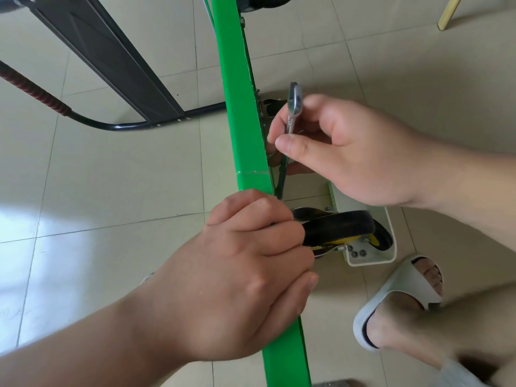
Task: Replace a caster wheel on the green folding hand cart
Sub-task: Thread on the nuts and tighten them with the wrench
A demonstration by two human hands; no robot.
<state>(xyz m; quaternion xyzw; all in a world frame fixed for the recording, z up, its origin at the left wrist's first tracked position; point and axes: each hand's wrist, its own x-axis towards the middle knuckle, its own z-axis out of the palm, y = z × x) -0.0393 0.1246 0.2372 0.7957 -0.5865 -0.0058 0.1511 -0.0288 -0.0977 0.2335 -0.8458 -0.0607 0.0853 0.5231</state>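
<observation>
Domestic room, glossy beige floor tiles [111, 177], bare foot [402, 311] in a white house slipper [391, 286], pale wooden leg [450, 11] at the far edge, white plastic tray [371, 263] set on the floor.

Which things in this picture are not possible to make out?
Head view: lower end of the wrench, hidden behind the right hand and green frame.
Head view: what the left hand grips, covered by the hand itself.
Head view: the mount of the caster wheel, behind the left hand.
Head view: small parts in the white tray, too small.
</observation>
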